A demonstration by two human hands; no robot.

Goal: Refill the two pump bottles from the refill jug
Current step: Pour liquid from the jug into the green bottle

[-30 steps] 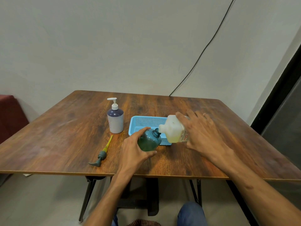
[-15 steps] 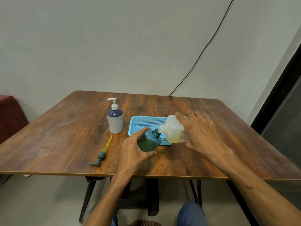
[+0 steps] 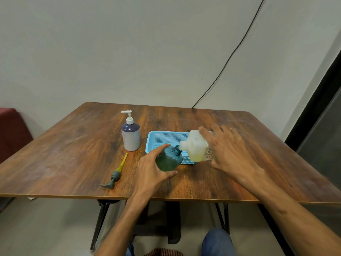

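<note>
Head view: right hand grips tilted jug, spout apparently touching green bottle's neck. Left hand clasps the bottle.

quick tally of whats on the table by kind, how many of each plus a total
pump bottles: 2, the white-and-purple bottle and the teal bottle
refill jug: 1
loose pump head: 1
blue basket: 1
total: 5
</note>
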